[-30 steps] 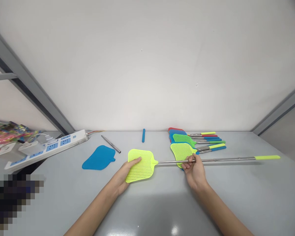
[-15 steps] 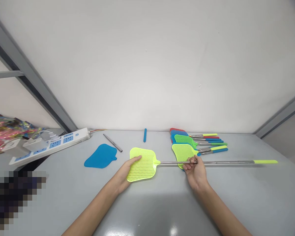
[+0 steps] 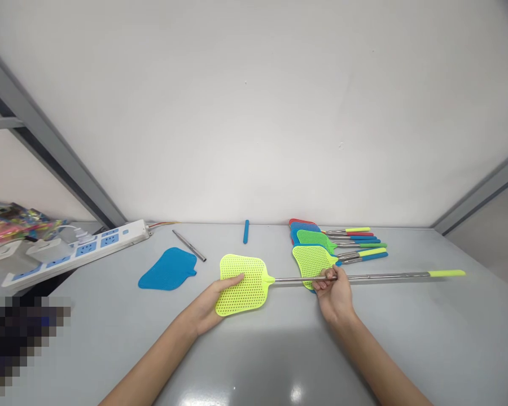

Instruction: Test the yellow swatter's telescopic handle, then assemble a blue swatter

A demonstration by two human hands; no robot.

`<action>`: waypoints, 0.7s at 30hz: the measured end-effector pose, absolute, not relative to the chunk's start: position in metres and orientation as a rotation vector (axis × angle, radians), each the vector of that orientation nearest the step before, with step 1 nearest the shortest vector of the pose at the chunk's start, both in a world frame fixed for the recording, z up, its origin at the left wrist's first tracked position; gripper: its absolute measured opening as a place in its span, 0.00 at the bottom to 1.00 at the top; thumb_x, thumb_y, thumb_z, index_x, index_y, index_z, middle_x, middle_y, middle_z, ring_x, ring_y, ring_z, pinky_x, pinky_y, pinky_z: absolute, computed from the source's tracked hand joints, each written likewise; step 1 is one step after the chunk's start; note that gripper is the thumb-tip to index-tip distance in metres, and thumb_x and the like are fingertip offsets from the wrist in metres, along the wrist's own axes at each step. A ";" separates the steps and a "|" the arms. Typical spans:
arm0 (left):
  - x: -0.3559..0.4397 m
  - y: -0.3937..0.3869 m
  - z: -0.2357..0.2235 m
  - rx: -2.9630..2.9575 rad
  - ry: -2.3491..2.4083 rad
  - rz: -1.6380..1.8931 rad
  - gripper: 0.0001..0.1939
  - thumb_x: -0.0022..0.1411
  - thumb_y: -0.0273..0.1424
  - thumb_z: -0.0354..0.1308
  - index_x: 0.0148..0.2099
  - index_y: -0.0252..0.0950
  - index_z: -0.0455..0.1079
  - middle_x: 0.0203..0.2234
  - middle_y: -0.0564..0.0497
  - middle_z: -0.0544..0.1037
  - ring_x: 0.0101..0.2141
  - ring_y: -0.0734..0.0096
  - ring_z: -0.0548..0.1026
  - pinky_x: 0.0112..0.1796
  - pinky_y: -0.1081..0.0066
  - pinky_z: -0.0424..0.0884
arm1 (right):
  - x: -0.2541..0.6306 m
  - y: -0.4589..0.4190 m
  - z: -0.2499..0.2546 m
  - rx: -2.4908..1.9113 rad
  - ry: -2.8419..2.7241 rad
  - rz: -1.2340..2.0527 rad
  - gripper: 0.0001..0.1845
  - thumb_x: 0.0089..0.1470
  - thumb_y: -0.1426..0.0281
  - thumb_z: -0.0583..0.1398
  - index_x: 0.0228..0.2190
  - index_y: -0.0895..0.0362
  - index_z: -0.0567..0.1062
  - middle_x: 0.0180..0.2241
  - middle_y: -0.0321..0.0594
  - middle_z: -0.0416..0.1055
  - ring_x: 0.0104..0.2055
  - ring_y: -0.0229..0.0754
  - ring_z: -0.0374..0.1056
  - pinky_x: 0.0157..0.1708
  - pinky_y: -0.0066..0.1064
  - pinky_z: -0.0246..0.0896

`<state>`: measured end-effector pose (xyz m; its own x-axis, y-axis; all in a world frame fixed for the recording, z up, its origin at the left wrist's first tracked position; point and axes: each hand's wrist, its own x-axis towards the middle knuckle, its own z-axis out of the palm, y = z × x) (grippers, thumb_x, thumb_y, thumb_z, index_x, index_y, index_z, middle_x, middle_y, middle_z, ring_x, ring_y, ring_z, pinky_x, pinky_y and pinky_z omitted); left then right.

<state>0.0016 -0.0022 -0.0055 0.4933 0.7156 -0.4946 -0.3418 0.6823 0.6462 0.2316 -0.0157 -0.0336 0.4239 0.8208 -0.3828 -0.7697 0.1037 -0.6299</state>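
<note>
We work on a pale grey glossy tabletop (image 3: 427, 338) set against a white wall (image 3: 254, 113) with grey metal rails (image 3: 38, 129). At far left lies a white power strip with blue socket panels (image 3: 84, 250); its markings are too small to read.

Our right hand (image 3: 334, 296), palm down, has its grip clenched around the steel shaft of a yellow-green plastic mesh fly swatter (image 3: 243, 285). The swatter lies across the tabletop's middle, shaft pointing right. Our left hand (image 3: 207, 304) lies against the mesh head; we cannot tell its grip. Behind the right hand lies a stack of multicoloured mesh fly swatters (image 3: 311, 262). Left of the held swatter lie a loose blue mesh head (image 3: 167, 270) and a steel rod (image 3: 189, 246).
</note>
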 end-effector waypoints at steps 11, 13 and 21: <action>-0.002 0.000 -0.012 0.521 0.719 0.657 0.19 0.51 0.25 0.53 0.47 0.26 0.61 0.43 0.40 0.68 0.45 0.58 0.65 0.49 0.63 0.59 | 0.230 -0.015 -0.034 -0.883 -0.059 1.160 0.13 0.44 0.69 0.50 0.13 0.57 0.53 0.14 0.28 0.47 0.14 0.29 0.43 0.14 0.24 0.43; -0.003 0.000 -0.013 0.517 0.724 0.654 0.19 0.51 0.25 0.53 0.47 0.26 0.60 0.43 0.40 0.68 0.45 0.58 0.65 0.48 0.63 0.59 | 0.230 -0.015 -0.033 -0.891 -0.055 1.159 0.13 0.44 0.69 0.49 0.13 0.57 0.53 0.14 0.28 0.47 0.13 0.29 0.43 0.14 0.24 0.43; -0.001 -0.001 -0.008 0.543 0.760 0.661 0.19 0.50 0.24 0.54 0.47 0.27 0.61 0.41 0.41 0.70 0.43 0.60 0.68 0.45 0.66 0.63 | 0.229 -0.015 -0.032 -0.908 -0.097 1.154 0.13 0.43 0.68 0.50 0.13 0.57 0.53 0.13 0.28 0.47 0.13 0.29 0.43 0.14 0.24 0.43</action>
<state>-0.0013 -0.0013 -0.0079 0.5457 0.7105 -0.4443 -0.3406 0.6725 0.6571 0.2293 -0.0152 -0.0321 0.4423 0.8170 -0.3701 -0.7437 0.1034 -0.6605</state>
